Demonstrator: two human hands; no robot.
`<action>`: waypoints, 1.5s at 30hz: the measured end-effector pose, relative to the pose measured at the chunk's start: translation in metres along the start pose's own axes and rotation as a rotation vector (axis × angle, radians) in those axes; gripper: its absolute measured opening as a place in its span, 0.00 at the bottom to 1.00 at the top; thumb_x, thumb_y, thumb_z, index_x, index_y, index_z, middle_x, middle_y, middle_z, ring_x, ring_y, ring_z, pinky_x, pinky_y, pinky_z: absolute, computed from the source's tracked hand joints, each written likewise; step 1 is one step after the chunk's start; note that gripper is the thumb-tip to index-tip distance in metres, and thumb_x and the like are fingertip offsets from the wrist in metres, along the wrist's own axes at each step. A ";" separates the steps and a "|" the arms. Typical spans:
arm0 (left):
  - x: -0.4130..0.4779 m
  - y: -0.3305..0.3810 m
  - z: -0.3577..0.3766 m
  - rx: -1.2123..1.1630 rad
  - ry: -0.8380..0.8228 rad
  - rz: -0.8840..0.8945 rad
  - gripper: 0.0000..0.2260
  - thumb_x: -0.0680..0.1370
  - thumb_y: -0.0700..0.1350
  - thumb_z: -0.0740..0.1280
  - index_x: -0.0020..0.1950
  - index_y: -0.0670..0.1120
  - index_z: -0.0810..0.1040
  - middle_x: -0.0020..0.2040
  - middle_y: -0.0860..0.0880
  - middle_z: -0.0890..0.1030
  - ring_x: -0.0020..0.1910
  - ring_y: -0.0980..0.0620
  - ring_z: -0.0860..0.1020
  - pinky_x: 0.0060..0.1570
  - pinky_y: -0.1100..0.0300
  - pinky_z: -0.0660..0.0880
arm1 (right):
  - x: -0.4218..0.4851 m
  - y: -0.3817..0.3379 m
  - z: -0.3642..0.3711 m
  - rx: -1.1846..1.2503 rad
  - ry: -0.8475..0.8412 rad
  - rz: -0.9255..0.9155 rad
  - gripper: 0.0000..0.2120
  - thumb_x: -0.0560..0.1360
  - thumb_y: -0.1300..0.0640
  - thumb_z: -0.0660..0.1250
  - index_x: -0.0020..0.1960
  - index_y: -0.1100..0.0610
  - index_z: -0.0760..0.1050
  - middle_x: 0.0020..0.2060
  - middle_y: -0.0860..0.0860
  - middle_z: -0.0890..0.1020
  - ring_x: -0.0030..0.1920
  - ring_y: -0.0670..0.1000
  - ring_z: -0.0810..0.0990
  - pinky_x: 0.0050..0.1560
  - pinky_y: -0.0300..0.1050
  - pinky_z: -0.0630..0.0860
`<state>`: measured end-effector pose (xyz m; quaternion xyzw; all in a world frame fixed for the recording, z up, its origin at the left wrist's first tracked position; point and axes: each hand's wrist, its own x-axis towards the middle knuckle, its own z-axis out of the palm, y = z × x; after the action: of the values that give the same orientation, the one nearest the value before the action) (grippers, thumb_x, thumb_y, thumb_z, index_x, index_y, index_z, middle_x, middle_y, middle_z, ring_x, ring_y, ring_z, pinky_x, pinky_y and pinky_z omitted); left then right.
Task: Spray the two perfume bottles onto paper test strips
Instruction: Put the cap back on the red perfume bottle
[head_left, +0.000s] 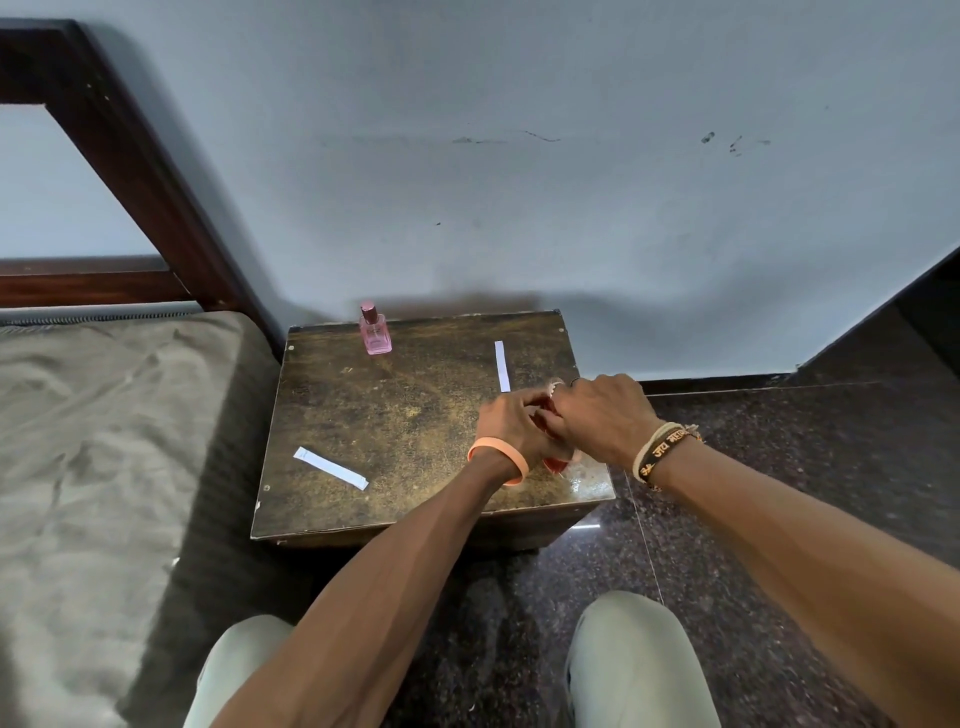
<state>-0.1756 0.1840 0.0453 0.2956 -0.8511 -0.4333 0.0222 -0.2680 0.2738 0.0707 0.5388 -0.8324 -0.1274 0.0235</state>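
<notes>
**Two hands meet over a red perfume bottle on a small worktop**

Nearest the viewer, a seated person's knees (639, 665) in pale trousers frame the bottom edge above a dark speckled stone floor (753, 467). Two bare forearms reach forward to a small, worn brown worktop (405, 415).

On its near left lies a white paper test strip (331, 468), set at a slant. At its near right the hands come together. The left hand (511, 421), with an orange wristband (498, 457), has its fingers curled round a red perfume bottle (557, 464), which is mostly hidden; only its lower part shows beneath the wrists. The right hand (602, 410), with thread bracelets (665, 447), covers the top of the bottle with its back to the viewer, and whether it grips cannot be told.

Just beyond the hands, at the far right, lies a second white test strip (502, 365). At the far left edge a pink perfume bottle (375, 332) stands upright with its cap on, well apart from the hands.

A bed (104, 415) with an olive sheet lies to the left. A pale blue wall (519, 208) rises behind.
</notes>
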 end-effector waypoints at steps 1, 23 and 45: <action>0.000 0.000 0.000 -0.013 -0.002 0.000 0.26 0.58 0.49 0.81 0.55 0.54 0.82 0.48 0.54 0.85 0.49 0.53 0.81 0.58 0.57 0.74 | -0.002 0.003 -0.001 -0.044 0.005 -0.048 0.24 0.83 0.39 0.46 0.54 0.54 0.74 0.38 0.49 0.79 0.35 0.51 0.77 0.33 0.44 0.66; 0.001 -0.002 0.000 -0.035 0.014 -0.009 0.28 0.56 0.50 0.82 0.56 0.55 0.82 0.49 0.56 0.85 0.47 0.58 0.79 0.57 0.60 0.76 | 0.000 -0.002 0.001 0.044 -0.014 0.056 0.24 0.81 0.37 0.50 0.54 0.55 0.74 0.38 0.50 0.77 0.35 0.51 0.74 0.35 0.44 0.67; 0.001 -0.004 0.003 -0.090 0.015 -0.006 0.29 0.57 0.47 0.82 0.57 0.53 0.81 0.52 0.55 0.84 0.51 0.55 0.80 0.66 0.51 0.70 | -0.004 -0.011 0.011 0.325 -0.039 0.324 0.21 0.79 0.38 0.57 0.54 0.54 0.75 0.36 0.49 0.75 0.36 0.51 0.75 0.36 0.44 0.72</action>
<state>-0.1754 0.1835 0.0397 0.3001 -0.8296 -0.4691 0.0405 -0.2589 0.2751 0.0576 0.3922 -0.9179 0.0033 -0.0594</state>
